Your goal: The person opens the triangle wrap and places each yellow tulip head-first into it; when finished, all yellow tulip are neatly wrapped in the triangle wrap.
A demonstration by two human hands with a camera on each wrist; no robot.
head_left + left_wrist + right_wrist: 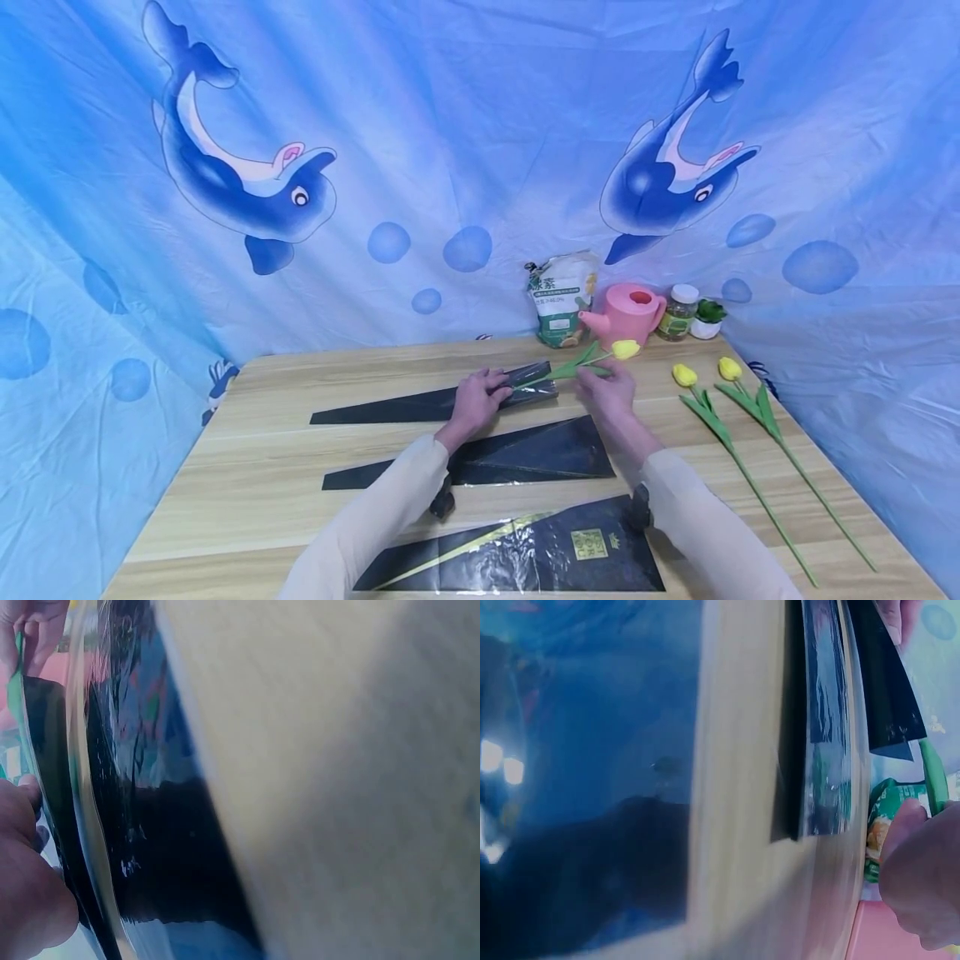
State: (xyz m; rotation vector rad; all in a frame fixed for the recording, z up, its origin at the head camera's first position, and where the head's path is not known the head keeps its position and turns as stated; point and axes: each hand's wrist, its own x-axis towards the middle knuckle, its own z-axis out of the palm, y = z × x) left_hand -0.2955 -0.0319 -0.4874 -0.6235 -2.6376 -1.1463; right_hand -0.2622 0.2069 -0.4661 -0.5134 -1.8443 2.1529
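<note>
Head view looks down; wrist views skim the table (300,467) closely.

Three flower sleeves lie on the tabletop (247,467): far sleeve (420,404), middle sleeve (517,458), near sleeve (540,554). Two tulips (720,425) lie to their right. Behind, along the rear edge, stand a bag (561,298), watering can (626,315) and jar (678,312).

pink watering can (628,312), fertiliser bag (561,298), two spare tulips (705,400)
</note>
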